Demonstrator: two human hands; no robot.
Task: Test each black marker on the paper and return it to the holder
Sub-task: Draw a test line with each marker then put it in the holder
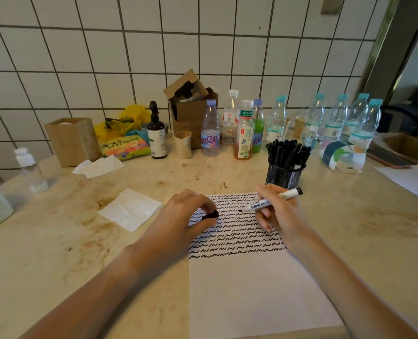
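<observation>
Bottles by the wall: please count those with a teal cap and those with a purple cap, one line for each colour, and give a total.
Teal-cap bottles: 5
Purple-cap bottles: 2
Total: 7
</observation>
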